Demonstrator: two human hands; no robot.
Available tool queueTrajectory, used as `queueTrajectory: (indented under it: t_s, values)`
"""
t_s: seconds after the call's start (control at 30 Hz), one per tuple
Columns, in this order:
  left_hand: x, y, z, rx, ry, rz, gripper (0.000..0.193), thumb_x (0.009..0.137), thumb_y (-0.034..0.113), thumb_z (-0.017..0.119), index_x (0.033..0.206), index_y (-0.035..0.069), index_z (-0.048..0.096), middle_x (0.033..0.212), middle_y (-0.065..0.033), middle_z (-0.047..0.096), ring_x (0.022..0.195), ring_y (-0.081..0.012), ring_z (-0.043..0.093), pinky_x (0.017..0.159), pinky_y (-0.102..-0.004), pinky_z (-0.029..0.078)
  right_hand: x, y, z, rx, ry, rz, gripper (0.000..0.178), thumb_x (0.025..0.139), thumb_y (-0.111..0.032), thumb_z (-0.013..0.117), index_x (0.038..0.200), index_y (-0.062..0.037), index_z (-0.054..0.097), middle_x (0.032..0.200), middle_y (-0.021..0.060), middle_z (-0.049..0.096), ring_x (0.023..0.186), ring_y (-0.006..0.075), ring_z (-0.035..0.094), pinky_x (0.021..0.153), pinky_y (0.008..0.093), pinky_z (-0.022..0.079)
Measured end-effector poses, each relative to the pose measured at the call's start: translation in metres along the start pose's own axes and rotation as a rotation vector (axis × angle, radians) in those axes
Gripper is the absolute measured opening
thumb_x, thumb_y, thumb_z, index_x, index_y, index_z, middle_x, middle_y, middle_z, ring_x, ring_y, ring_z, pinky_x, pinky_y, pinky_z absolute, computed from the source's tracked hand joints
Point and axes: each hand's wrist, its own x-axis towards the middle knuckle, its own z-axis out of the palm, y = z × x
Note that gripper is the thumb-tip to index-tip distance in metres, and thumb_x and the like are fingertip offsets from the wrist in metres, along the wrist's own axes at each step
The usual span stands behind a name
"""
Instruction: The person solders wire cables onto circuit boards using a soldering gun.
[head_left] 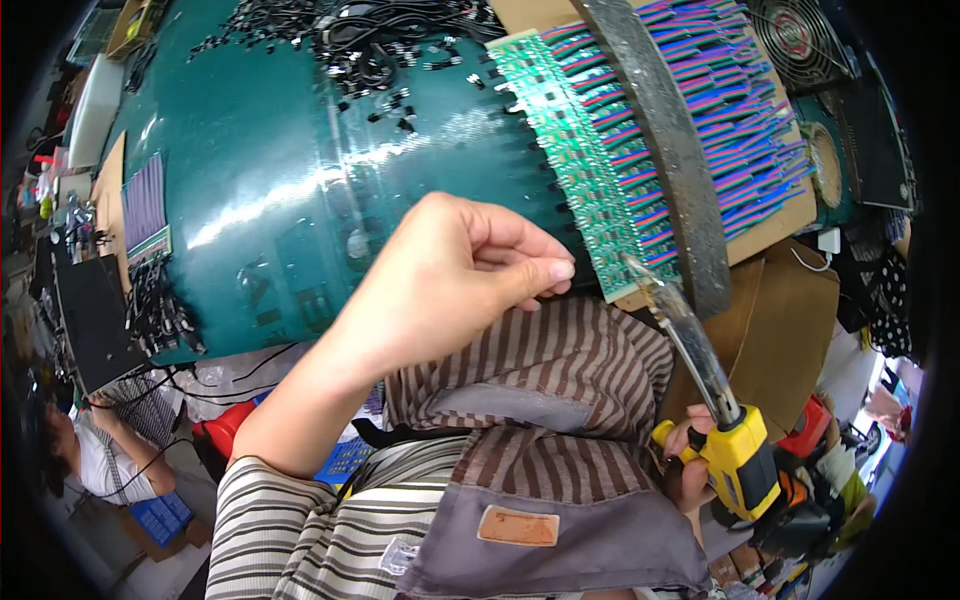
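Soldering gun point(741, 465), yellow and black, four o'clock: we judge it stiff, fairly weighty, hot-tipped, best held by the handle. Circuit-board panel point(570, 150), green, one o'clock: we judge it light, rigid, fragile, edge-held. Right hand point(690, 480): wrapped on the gun, barrel toward eleven. Left hand point(450, 260): centre, thumb and forefinger pressed together; we cannot tell what they pinch, if anything

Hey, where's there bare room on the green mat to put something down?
Widest bare patch: the green mat below the black cable pile and right of the purple wire bundle. It's crowded along the top, and at the right with circuit boards, coloured wires and a dark bar.
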Motion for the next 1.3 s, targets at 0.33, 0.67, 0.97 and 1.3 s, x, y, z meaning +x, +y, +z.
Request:
queueTrajectory:
  t_s: [0.33,0.67,0.97,1.3]
  values:
    - [0.023,0.002,-0.066,0.631,0.783,0.374,0.019,0.071,0.01,0.073,0.087,0.0,0.069,0.07,-0.0066,0.066,0.06,-0.0091,0.056,0.057,-0.0234,0.046,0.006,0.001,-0.005,0.095,-0.116,-0.053,0.045,0.079,-0.03,0.068,0.108,-0.002,0.05,0.083,0.0094,0.057,0.072,0.0186,0.058,0.066,0.0301,0.048]
    - [0.018,-0.009,-0.048,0.851,0.856,0.498,0.014,0.077,0.005,0.067,0.09,-0.001,0.068,0.073,-0.0063,0.066,0.065,-0.0086,0.058,0.063,-0.0219,0.046,0.0,0.013,-0.019,-0.337,-0.073,-0.173,0.038,0.075,-0.041,0.063,0.084,-0.0035,0.061,0.088,0.0146,0.06,0.075,0.0266,0.061,0.067,0.0328,0.049]
    - [-0.007,-0.013,-0.015,0.246,0.579,0.329,0.013,0.08,0.006,0.068,0.092,-0.001,0.07,0.079,-0.0029,0.067,0.069,-0.0043,0.058,0.064,-0.0178,0.046,0.004,0.009,-0.016,-0.34,-0.092,-0.139,0.037,0.073,-0.036,0.063,0.085,-0.0013,0.06,0.084,0.0135,0.06,0.073,0.0262,0.061,0.065,0.0323,0.049]
    - [-0.036,-0.011,0.036,0.1,0.16,0.3,0.011,0.079,0.001,0.068,0.089,-0.003,0.069,0.08,-0.0103,0.069,0.07,-0.013,0.065,0.063,-0.0239,0.051,0.013,-0.006,0.01,0.177,-0.097,-0.096,0.05,0.087,-0.041,0.058,0.11,0.0008,0.043,0.095,0.0178,0.052,0.062,0.0125,0.05,0.051,0.0232,0.04]
